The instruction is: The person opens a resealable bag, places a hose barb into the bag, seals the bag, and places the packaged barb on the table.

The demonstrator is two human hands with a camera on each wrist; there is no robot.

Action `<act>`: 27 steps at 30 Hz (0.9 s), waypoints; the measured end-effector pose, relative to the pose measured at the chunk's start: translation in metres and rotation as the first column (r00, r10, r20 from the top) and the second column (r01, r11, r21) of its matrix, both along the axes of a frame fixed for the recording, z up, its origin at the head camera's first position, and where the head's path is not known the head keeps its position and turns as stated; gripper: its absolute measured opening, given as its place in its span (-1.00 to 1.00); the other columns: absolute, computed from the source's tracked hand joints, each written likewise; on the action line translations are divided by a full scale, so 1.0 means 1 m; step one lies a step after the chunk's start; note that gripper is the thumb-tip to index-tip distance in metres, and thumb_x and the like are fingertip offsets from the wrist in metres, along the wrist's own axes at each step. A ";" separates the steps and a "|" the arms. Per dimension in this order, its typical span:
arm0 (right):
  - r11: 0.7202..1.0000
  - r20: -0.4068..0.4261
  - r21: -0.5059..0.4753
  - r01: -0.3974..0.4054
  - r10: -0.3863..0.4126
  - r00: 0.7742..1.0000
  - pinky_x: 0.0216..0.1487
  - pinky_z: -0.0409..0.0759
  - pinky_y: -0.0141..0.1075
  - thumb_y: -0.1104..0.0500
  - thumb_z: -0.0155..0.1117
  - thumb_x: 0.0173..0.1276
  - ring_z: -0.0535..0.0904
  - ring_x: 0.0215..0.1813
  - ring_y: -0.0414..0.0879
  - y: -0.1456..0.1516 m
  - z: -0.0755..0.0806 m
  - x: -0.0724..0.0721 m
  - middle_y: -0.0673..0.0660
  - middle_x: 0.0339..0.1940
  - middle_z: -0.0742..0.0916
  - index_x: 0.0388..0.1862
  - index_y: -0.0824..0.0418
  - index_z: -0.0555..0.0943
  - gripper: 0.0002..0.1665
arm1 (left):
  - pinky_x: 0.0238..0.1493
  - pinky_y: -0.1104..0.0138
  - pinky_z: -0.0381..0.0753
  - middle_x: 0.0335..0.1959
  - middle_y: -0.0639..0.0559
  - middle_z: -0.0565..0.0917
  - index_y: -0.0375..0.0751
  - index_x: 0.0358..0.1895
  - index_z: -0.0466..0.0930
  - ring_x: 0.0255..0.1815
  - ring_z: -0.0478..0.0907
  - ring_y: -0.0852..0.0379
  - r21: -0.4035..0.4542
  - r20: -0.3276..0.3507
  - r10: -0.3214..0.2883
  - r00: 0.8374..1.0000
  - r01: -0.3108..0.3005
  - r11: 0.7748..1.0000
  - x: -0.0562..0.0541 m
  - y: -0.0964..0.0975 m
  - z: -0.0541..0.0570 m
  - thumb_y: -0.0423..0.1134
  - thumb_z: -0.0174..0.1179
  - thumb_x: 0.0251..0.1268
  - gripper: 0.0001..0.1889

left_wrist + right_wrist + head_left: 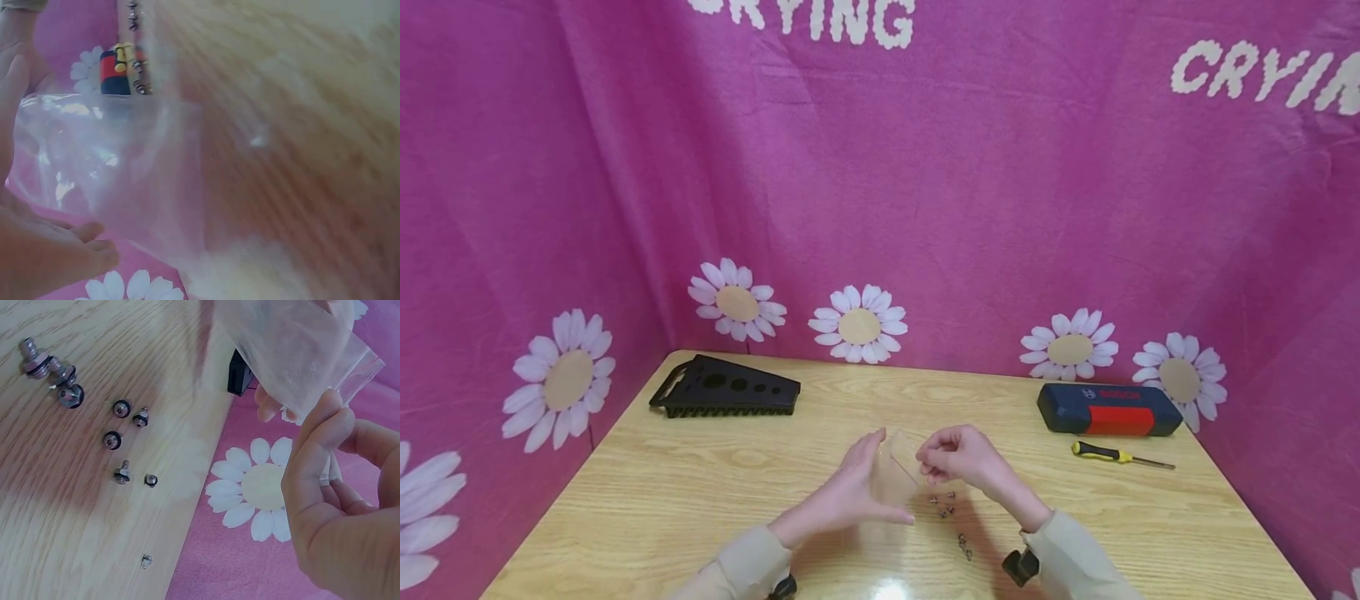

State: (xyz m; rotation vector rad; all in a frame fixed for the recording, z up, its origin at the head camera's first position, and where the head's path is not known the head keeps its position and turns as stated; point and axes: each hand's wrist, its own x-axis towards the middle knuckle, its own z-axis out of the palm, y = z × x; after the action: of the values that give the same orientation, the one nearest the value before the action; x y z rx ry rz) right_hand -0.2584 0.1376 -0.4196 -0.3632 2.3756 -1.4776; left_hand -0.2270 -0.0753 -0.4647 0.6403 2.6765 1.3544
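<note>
A clear plastic zip bag (pixel 897 468) is between the two hands above the table. My right hand (pixel 958 457) pinches the edge near its zip strip, thumb against fingers, plain in the right wrist view. My left hand (pixel 848 487) lies along the bag's other side, fingers and thumb spread apart and fairly straight. In the left wrist view the bag (pixel 106 162) looks flat, with nothing visible inside. Below the right hand, several small threaded metal fittings (pixel 112 440) with dark rings lie loose. Larger fittings (pixel 51 372) form a cluster nearby.
A black plastic rack (pixel 730 387) with a handle and holes lies at the back left. A dark blue and red Bosch case (pixel 1108 410) stands at the back right. Before it lies a yellow and black screwdriver (pixel 1120 456). Pink flowered cloth (pixel 925 208) hangs behind the wooden table.
</note>
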 end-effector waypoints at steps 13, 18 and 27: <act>0.999 0.003 -0.033 -0.015 0.015 1.000 -0.20 0.76 -0.12 0.24 0.27 0.38 0.67 -0.47 -0.24 0.000 0.003 0.001 0.03 -0.52 0.75 -0.16 0.53 0.64 -0.70 | 0.40 -0.16 0.35 0.39 -0.28 0.32 -0.30 0.53 0.00 0.42 0.27 -0.20 0.010 -0.057 0.024 0.998 -0.024 1.000 -0.006 0.004 -0.009 -0.05 0.59 -0.16 0.19; 1.000 -0.003 -0.024 -0.013 0.013 1.000 -0.22 0.76 -0.16 0.24 0.27 0.38 0.67 -0.46 -0.24 -0.001 0.005 0.003 0.08 -0.48 0.76 -0.15 0.52 0.64 -0.70 | 0.35 -0.12 0.41 0.26 -0.24 0.42 -0.35 0.44 0.19 0.30 0.35 -0.11 0.034 -0.073 0.009 0.997 -0.007 0.999 -0.007 0.003 -0.008 -0.20 0.53 -0.11 -0.02; 1.000 -0.004 -0.010 -0.008 0.008 1.000 -0.20 0.76 -0.14 0.26 0.22 0.39 0.67 -0.45 -0.24 0.001 0.007 0.002 0.08 -0.48 0.76 -0.14 0.53 0.64 -0.72 | 0.32 -0.09 0.44 0.11 -0.10 0.61 -0.23 0.11 0.46 0.21 0.52 -0.10 0.115 -0.040 0.001 0.999 0.004 0.993 -0.009 -0.001 -0.008 -0.33 0.41 0.06 -0.49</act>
State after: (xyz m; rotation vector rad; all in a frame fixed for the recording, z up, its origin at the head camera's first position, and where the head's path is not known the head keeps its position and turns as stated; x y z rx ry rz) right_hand -0.2561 0.1389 -0.4124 -0.3775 2.3678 -1.4871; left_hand -0.2357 -0.0760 -0.4729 0.6872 2.6423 1.5209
